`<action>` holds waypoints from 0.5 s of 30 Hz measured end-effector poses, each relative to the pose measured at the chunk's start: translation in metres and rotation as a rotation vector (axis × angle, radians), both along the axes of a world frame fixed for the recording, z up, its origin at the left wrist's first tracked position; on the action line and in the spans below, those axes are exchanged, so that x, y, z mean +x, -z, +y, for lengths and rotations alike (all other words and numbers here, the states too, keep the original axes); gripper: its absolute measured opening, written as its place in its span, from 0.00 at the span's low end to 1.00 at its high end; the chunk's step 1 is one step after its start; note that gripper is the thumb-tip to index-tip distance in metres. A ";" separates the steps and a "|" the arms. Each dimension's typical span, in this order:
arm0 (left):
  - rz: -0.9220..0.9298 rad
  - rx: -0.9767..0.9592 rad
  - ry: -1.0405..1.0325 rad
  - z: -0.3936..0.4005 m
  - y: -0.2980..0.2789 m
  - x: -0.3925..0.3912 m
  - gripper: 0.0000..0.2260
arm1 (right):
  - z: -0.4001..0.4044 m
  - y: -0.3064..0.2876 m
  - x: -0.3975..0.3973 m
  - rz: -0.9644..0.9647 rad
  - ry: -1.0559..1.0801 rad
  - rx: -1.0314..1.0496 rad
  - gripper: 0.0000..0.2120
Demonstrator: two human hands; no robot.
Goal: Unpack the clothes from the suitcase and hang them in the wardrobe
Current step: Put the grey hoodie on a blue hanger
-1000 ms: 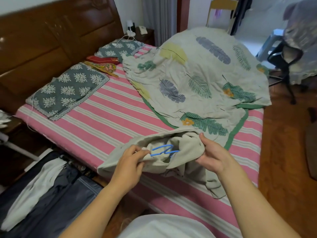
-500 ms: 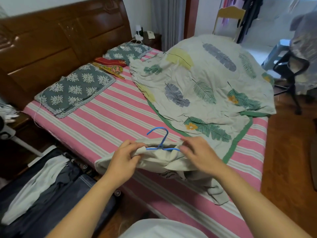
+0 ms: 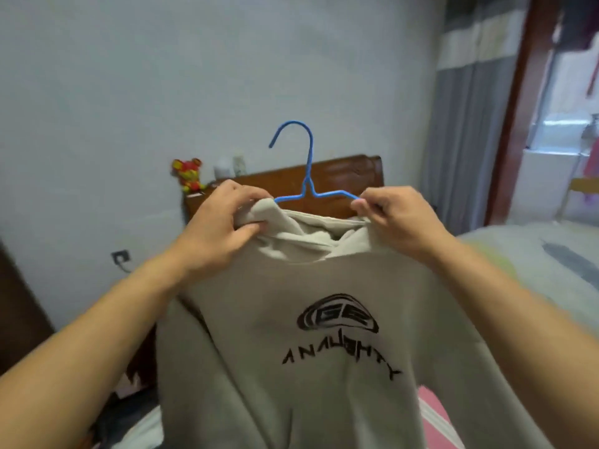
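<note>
A beige hooded sweatshirt (image 3: 324,345) with a black printed logo hangs in the air in front of me on a blue wire hanger (image 3: 308,176). My left hand (image 3: 223,222) pinches the collar at the hanger's left arm. At the hanger's right arm my right hand (image 3: 398,218) grips the other shoulder. The hook points up and left. The suitcase shows only as a dark blurred patch (image 3: 129,413) at the lower left. No wardrobe is in view.
Behind the sweatshirt stands the wooden headboard (image 3: 350,170) with a red and yellow toy (image 3: 188,175) on its left end. The quilt-covered bed (image 3: 534,254) lies at the right. Grey curtains (image 3: 466,118) and a wooden door frame (image 3: 518,108) rise at the far right.
Both hands have lifted the sweatshirt and hanger off the bed to head height. The garment now hangs unfolded. My view has swung up from the bed to the wall.
</note>
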State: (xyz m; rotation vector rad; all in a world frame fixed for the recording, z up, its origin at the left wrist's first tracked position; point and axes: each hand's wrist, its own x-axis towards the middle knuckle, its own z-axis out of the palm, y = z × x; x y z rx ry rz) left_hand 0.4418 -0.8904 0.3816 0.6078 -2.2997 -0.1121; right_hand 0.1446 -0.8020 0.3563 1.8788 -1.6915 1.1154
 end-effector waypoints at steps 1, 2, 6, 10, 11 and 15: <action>0.004 -0.016 -0.028 -0.006 -0.008 0.018 0.18 | -0.020 -0.006 0.014 0.012 0.059 -0.079 0.19; 0.006 -0.027 -0.063 -0.011 -0.015 0.035 0.19 | -0.040 -0.009 0.032 0.012 0.081 -0.121 0.20; -0.085 0.200 -0.204 -0.029 -0.002 0.115 0.12 | -0.100 0.011 0.112 0.036 -0.145 -0.065 0.21; -0.206 0.521 -0.353 -0.039 0.041 0.186 0.25 | -0.138 0.058 0.193 0.078 -0.329 -0.102 0.22; -0.267 0.540 -0.415 -0.039 0.050 0.201 0.27 | -0.146 0.071 0.214 0.095 -0.404 -0.070 0.21; -0.248 0.550 -0.543 -0.030 0.085 0.263 0.19 | -0.175 0.116 0.291 0.130 -0.604 -0.010 0.20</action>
